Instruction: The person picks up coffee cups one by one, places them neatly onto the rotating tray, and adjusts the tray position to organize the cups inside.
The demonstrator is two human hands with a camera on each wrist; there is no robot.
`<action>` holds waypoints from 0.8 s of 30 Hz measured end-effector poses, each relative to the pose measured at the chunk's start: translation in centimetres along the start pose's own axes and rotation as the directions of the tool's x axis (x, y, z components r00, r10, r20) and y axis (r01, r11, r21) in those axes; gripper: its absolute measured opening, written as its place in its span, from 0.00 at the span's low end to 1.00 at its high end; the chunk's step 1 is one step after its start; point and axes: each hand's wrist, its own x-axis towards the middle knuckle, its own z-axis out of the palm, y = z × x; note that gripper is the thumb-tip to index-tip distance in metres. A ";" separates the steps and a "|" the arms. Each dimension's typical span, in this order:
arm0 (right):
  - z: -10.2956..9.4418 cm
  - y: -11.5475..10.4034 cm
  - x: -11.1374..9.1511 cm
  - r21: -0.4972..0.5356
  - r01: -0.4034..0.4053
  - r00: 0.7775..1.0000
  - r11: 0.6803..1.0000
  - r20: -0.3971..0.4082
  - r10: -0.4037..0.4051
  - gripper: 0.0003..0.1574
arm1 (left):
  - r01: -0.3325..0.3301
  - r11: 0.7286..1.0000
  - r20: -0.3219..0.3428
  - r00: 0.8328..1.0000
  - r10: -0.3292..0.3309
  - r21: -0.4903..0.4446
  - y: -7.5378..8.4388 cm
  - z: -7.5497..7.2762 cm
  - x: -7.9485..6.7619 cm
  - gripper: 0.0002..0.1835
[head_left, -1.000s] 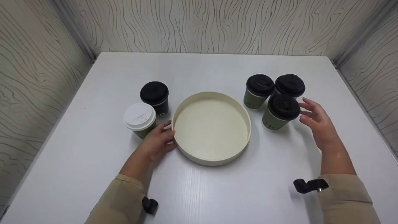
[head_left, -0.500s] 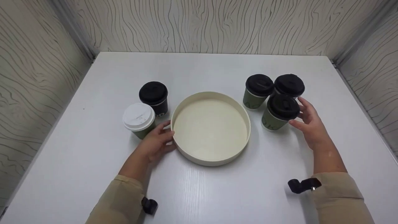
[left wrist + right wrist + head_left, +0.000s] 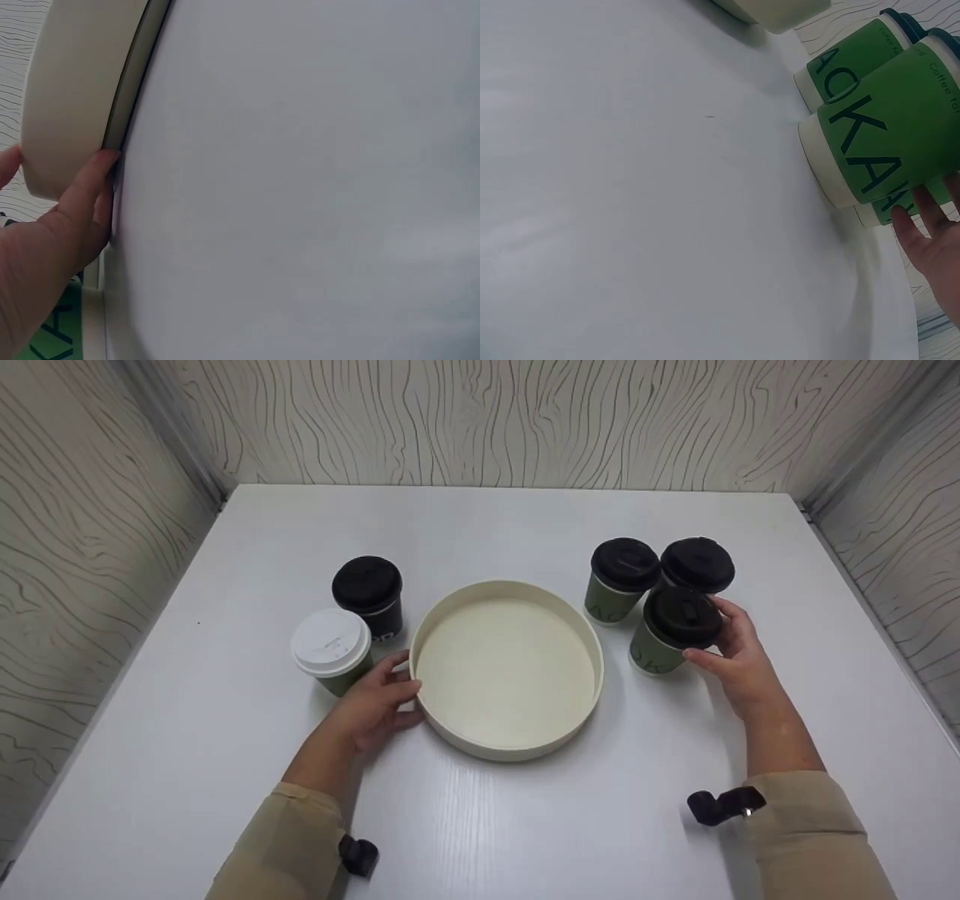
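A round cream tray [image 3: 510,754] lies in the middle of the white table. My left hand [image 3: 371,709] grips its left side, thumb at the rim and fingers low against the wall; the left wrist view shows fingertips [image 3: 109,157] at the tray's bottom edge. On the right, my right hand [image 3: 739,667] curves round a green paper coffee cup [image 3: 654,651] with a black lid, thumb in front and fingers partly hidden behind. That cup [image 3: 889,124] stands upright, dark letters on its side. Two more black-lidded cups stand behind it, one green [image 3: 613,598], the other mostly hidden [image 3: 699,564].
Left of the tray stand a white-lidded green cup [image 3: 331,645], close beside my left hand, and a black cup [image 3: 371,596] behind it. Patterned panels [image 3: 510,424] enclose the table at the back and sides.
My right hand has moved left and closed in round the front black-lidded cup, its thumb now against the side. My left hand stays at the tray; the cups stand where they were.
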 end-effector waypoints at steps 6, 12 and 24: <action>0.3 -0.1 0.2 0.007 -0.020 1.000 1.000 -0.011 0.020 0.47 | 0.006 1.000 -0.010 1.000 -0.006 0.006 0.0 0.0 0.1 0.34; 0.5 0.1 0.3 -0.007 -0.002 1.000 1.000 -0.022 0.002 0.47 | 0.003 1.000 -0.014 1.000 -0.003 0.014 0.1 0.0 0.0 0.33; 0.8 0.2 0.3 -0.013 0.021 0.999 1.000 -0.044 -0.021 0.45 | -0.015 0.999 -0.005 1.000 0.015 0.035 0.1 0.1 -0.1 0.34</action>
